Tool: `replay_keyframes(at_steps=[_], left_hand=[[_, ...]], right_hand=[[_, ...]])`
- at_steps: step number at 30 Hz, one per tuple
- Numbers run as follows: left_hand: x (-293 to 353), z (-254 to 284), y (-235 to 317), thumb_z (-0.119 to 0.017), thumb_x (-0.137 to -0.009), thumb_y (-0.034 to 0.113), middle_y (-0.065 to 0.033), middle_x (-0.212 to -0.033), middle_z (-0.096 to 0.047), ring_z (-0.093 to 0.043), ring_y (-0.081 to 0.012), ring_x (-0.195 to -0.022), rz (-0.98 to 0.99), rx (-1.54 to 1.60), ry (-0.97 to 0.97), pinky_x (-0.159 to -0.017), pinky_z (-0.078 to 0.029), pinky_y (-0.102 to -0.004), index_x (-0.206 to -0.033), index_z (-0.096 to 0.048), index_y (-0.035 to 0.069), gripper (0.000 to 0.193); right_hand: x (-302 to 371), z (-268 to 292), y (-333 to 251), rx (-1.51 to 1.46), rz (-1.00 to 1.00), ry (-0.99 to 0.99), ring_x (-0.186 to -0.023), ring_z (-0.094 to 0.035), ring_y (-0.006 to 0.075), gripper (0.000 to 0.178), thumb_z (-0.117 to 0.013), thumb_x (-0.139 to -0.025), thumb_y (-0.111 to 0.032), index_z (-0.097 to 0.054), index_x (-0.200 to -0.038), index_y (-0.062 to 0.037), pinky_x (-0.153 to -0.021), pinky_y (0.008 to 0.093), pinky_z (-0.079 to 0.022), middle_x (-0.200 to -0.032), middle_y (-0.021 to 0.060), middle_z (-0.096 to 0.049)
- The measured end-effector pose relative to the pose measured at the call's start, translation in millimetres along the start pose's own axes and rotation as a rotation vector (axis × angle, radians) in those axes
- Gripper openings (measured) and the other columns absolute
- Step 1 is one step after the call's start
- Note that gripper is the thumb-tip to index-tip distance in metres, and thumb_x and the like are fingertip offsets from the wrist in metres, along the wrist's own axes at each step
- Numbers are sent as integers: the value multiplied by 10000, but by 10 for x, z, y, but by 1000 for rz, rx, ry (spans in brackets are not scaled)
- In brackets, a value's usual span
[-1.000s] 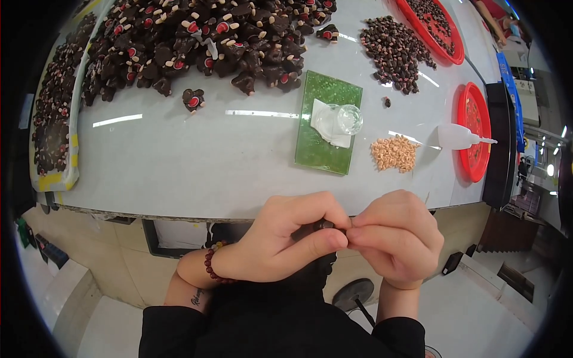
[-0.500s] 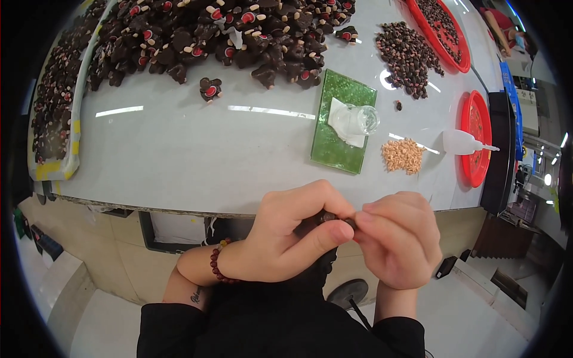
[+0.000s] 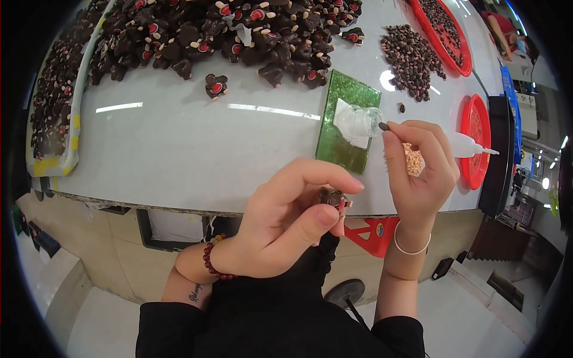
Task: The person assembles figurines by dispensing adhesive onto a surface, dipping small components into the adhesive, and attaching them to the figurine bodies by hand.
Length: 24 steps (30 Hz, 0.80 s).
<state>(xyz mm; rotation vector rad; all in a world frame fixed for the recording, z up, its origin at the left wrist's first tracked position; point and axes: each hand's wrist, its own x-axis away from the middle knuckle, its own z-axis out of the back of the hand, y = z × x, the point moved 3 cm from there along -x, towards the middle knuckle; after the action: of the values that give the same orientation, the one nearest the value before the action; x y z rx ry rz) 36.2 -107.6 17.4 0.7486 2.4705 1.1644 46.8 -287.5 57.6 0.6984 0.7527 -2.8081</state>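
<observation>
Our left hand (image 3: 280, 230): fingers pinching small brown figurine (image 3: 332, 197) at near counter (image 3: 179, 149) edge. Our right hand (image 3: 421, 167): fingers pinching tiny dark piece (image 3: 384, 126) beside clear cup (image 3: 361, 119) on green tile (image 3: 346, 128).

The worktop (image 3: 179, 149) is pale grey-white with bright streaks of reflected light. The heap of figures (image 3: 239, 30) is dark brown with red and cream spots, and so is the figure (image 3: 332, 197) in the left hand (image 3: 280, 227). The mat (image 3: 346, 137) is glittery green; a white paper (image 3: 349, 122) lies on it. The trays (image 3: 477, 137) are red. The beads (image 3: 412, 51) are brown, the crumbs (image 3: 412, 161) tan. The bracelet (image 3: 212, 262) is dark red, the bangle (image 3: 409, 247) silver.
</observation>
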Motion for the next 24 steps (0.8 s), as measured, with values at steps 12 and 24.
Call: replay_keyframes(at_steps=[12,24], left_hand=[[10,43,4,-517,-923,45,-50,-916,-562,-544,-47,-716,-30,115,-42,-644,-437,-182,-1132,-528,-51,231],[-9,-2,113,-806,-690,43,-63,-800,-635,-537,-51,-592,37,-188,-128,-550,-425,-184,-1182,-527,-92,581]], right_hand=[[-61,-2,-63,-10,11,-62,-671,-591,198,141,-684,-671,66,-634,-787,2,-591,279,-474,-766,94,-611],[295,278,-550,-213,240,43,-712,-591,146,312,-773,-601,-17,-680,-876,-130,-566,264,-427,-885,-22,-604]])
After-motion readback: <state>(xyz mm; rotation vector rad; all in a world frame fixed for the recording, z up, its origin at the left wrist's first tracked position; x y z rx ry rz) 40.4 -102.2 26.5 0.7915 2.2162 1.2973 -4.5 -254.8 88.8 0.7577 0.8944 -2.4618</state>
